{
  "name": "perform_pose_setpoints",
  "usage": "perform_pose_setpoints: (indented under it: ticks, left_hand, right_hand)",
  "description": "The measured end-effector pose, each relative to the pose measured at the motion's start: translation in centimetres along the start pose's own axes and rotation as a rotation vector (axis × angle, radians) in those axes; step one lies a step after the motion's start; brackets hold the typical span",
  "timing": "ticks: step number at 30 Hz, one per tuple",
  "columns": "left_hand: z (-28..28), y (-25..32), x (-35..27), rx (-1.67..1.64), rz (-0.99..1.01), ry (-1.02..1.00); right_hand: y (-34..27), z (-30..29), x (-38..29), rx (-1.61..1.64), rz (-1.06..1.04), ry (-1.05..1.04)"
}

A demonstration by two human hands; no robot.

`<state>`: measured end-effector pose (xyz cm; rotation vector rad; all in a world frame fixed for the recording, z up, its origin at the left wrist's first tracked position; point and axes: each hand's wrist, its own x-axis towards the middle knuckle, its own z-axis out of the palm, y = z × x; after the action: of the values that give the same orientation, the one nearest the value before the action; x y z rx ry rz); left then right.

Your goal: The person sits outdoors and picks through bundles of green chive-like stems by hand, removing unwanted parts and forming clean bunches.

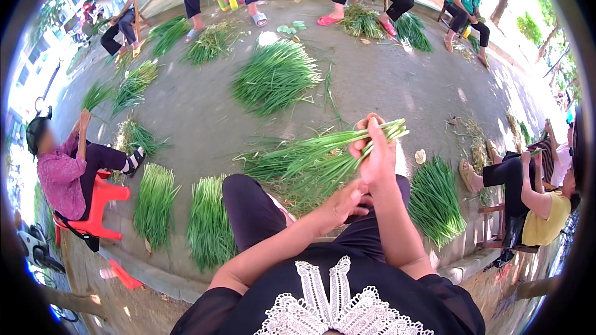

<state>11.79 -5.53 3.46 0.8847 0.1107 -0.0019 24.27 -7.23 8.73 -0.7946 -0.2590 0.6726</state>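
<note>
My right hand is raised above my knees and grips a bunch of garlic chives. The pale stem ends stick out to the right of the fingers, and the green leaves trail left. Close below, by the right wrist, is my left hand, its fingers apart and nothing visible in it. On the ground between and beyond my knees lies a loose heap of chives and trimmings, partly hidden by the held leaves. A neat pile of chives lies right of my leg, and another pile lies to the left.
A large chive pile lies ahead on the concrete ground. Several people sit around in a ring, handling chives. At left, a person in pink sits on a red plastic stool. A person in yellow sits at right.
</note>
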Motion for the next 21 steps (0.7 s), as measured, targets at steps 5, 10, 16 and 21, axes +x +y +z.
perform_pose_setpoints:
  ticks: [5,10,16,21]
  left_hand:
    - [-0.5,1.9,2.6,-0.301,0.408,-0.08]
    - [-2.0,3.1,3.3,-0.592,0.467,0.201]
    - [-3.3,4.4,3.3,-0.593,0.523,0.21]
    - [-3.4,5.0,3.2,-0.479,0.513,0.28]
  right_hand:
    - [1.5,0.4,-1.5,0.205,0.068,-0.037]
    - [2.5,-0.1,-1.9,0.327,0.172,-0.044]
    - [3.8,-0.1,-1.9,0.449,0.201,-0.021]
    - [4.4,-0.2,-1.7,0.473,0.235,-0.019]
